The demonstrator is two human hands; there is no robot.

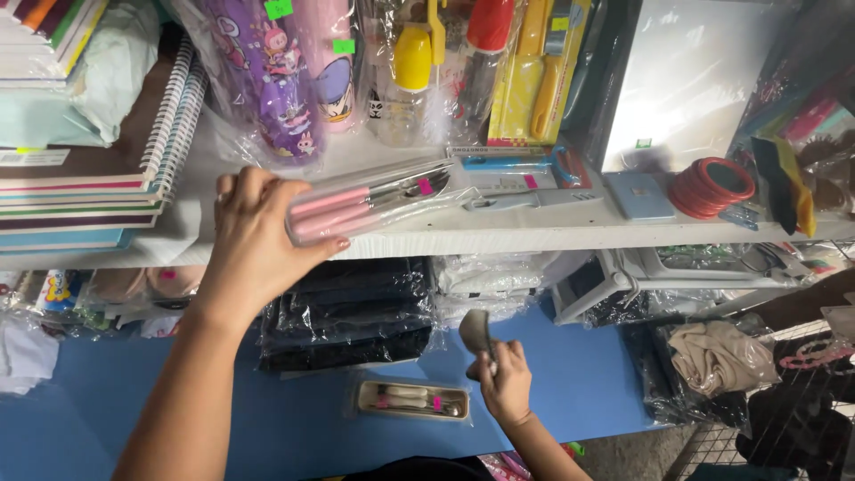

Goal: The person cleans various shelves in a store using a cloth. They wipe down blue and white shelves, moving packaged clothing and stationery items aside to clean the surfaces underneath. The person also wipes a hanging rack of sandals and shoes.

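Left hand point(254, 245) gripping a clear pack of pink-handled cutlery point(370, 200) on the white shelf point(534, 233), right hand point(503, 383) closed around a grey cloth point(476, 331) above the blue table point(294, 419), near a boxed cutlery set point(412, 399)

We see even, fairly bright indoor light, source likely overhead. Strong glare on white panel point(690, 80) and plastic wrap point(267, 80). Shadow under white shelf point(534, 233) darkens lower packages. Right hand point(505, 383) slightly motion-blurred. Mild wide-angle bending at edges; right corner dim.
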